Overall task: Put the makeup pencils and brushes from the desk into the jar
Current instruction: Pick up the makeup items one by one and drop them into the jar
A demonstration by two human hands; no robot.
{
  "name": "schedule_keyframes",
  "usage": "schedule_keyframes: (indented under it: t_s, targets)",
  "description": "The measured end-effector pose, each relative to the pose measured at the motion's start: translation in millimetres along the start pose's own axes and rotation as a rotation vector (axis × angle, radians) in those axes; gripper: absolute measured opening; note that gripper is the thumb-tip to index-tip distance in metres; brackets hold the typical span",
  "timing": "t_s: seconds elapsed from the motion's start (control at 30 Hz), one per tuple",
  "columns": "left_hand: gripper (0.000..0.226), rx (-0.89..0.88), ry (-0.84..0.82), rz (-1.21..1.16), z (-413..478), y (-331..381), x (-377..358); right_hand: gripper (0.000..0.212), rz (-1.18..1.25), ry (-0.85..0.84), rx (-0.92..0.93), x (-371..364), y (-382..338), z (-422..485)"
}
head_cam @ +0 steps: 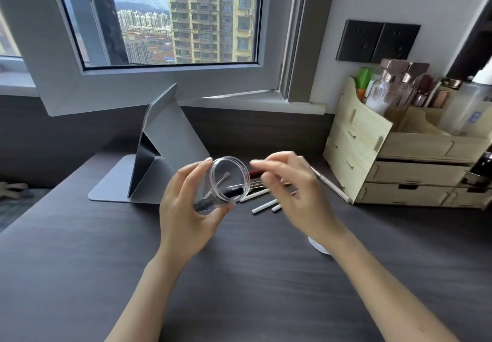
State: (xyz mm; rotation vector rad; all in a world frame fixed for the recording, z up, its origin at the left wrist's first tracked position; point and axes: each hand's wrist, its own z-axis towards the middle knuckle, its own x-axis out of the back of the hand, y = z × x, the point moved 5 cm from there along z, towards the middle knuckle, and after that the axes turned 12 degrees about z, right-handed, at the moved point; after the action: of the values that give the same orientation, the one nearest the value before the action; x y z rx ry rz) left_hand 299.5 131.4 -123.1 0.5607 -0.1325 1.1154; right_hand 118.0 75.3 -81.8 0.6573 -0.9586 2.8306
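Note:
My left hand [186, 208] grips a clear plastic jar [226, 179], tilted with its mouth towards the right. Inside it lie a black pencil and a thin brush. My right hand [290, 189] hovers just right of the jar's mouth, blurred, fingers curled; I cannot tell if it holds anything. Under that hand on the dark desk lie white pencils [263, 206], a dark red pencil [255, 173] and thin metal-handled brushes, partly hidden. A long pale brush [330, 183] lies by the wooden organiser.
A grey folding stand [159, 155] sits behind the jar at the left. A wooden drawer organiser [399, 155] with bottles fills the right side. A white round lid [318, 247] peeks from under my right forearm. The desk's left edge [40, 203] drops off.

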Motion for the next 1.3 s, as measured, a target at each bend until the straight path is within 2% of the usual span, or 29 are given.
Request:
schedule_keyframes:
  t_s: [0.03, 0.1, 0.17, 0.27, 0.4, 0.5, 0.67, 0.83, 0.9, 1.2, 1.3]
  targets:
    - [0.076, 0.027, 0.019, -0.017, 1, -2, 1, 0.023, 0.052, 0.036, -0.063, 4, 15, 4]
    - [0.077, 0.11, 0.049, -0.082, 2, -7, 3, 0.02, -0.13, 0.037, -0.169, 4, 53, 15]
    - [0.078, 0.196, 0.067, -0.152, 2, -12, 4, 0.022, -0.407, -0.174, -0.254, -15, 89, 25]
    - [0.08, 0.249, 0.079, -0.163, 1, -16, 6, 0.024, -0.655, -0.502, -0.265, -44, 123, 32]
    - [0.081, 0.28, 0.071, -0.15, 1, -17, 7, 0.024, -0.736, -0.683, -0.208, -63, 132, 46]
    - [0.082, 0.283, 0.054, -0.152, 1, -15, 6, 0.021, -0.718, -0.782, -0.297, -67, 137, 51]
    - [0.078, 0.303, 0.054, -0.174, 1, -14, 5, 0.017, -0.556, -0.787, -0.49, -63, 148, 56]
    - [0.078, 0.303, 0.057, -0.183, 0, -15, 5, 0.03, -0.412, -0.754, -0.618, -55, 157, 54]
    - [0.079, 0.304, 0.058, -0.186, 0, -15, 4, 0.023, -0.364, -0.7, -0.647, -51, 158, 55]
    - [0.079, 0.302, 0.047, -0.185, -2, -16, 2, 0.021, -0.464, -0.723, -0.707, -51, 161, 47]
    - [0.079, 0.294, 0.047, -0.191, -2, -16, 2, 0.02, -0.558, -0.758, -0.651, -57, 159, 44]
